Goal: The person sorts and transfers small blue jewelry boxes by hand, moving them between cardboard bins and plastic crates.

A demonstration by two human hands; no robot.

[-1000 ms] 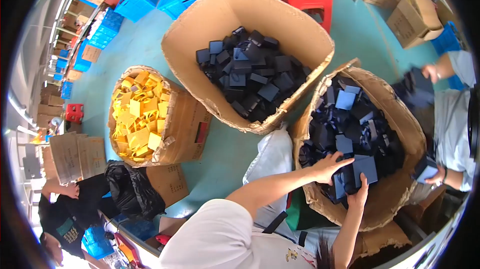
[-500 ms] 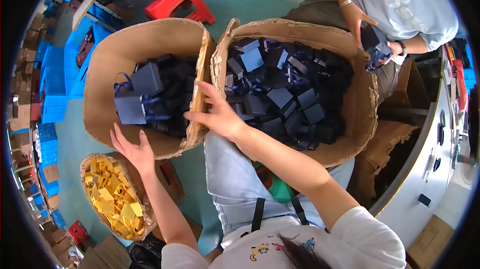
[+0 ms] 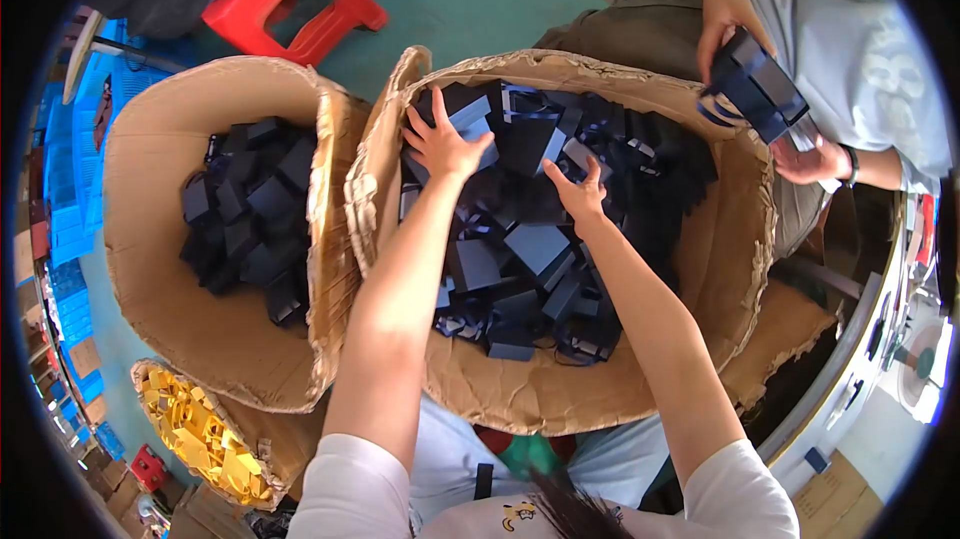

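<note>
A: Grip?
B: L hand (image 3: 445, 142) was spread wide, laid flat on the dark blue boxes (image 3: 535, 244), nothing held. R hand (image 3: 582, 197) was set on 1 box; closure couldn't be told.
A: Best done how?
B: Prob. 1 box pinched by its sides, neighbours left undisturbed. Both arms were stretched fwd into the carton (image 3: 560, 409), palms down.
</note>
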